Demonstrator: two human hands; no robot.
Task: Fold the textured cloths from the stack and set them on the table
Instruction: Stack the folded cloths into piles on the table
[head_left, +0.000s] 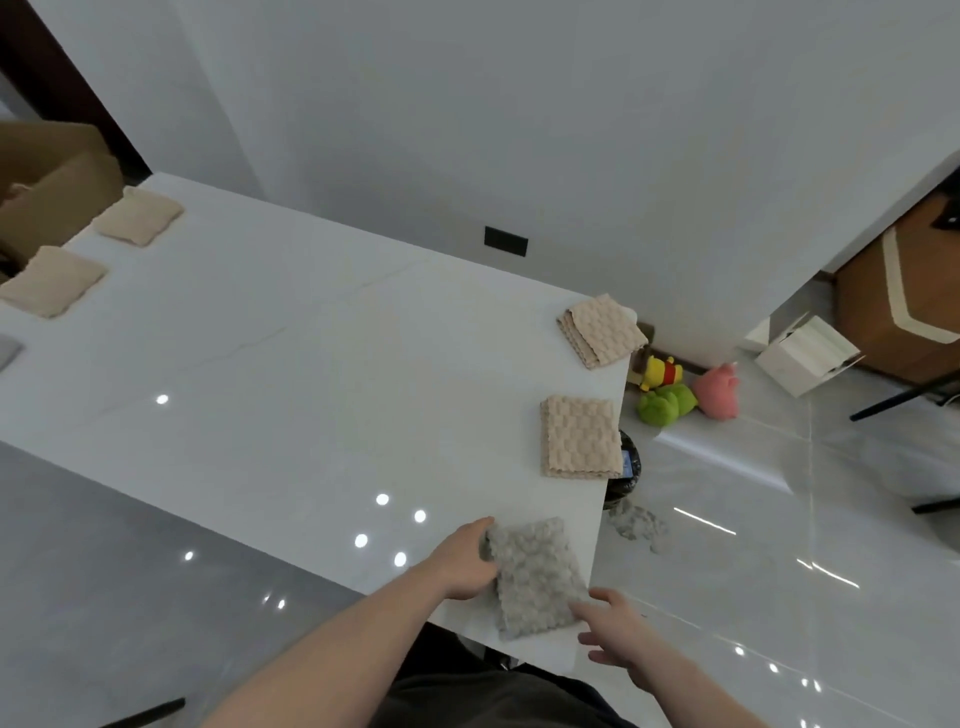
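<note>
setting the folded grey cloth (532, 574) at the bench (311, 364) corner: left hand (467, 564) apparently pinching its edge to square it, right hand (618, 631) fingers loose, steadying the near corner.

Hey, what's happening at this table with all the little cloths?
A person is folding textured cloths and laying them along the white table. The left hand grips the edge of a folded grey cloth near the table's corner, while the right hand touches its near corner with straight fingers. Two folded beige cloths lie further along the same edge, and two smoother beige ones lie at the far left.
</note>
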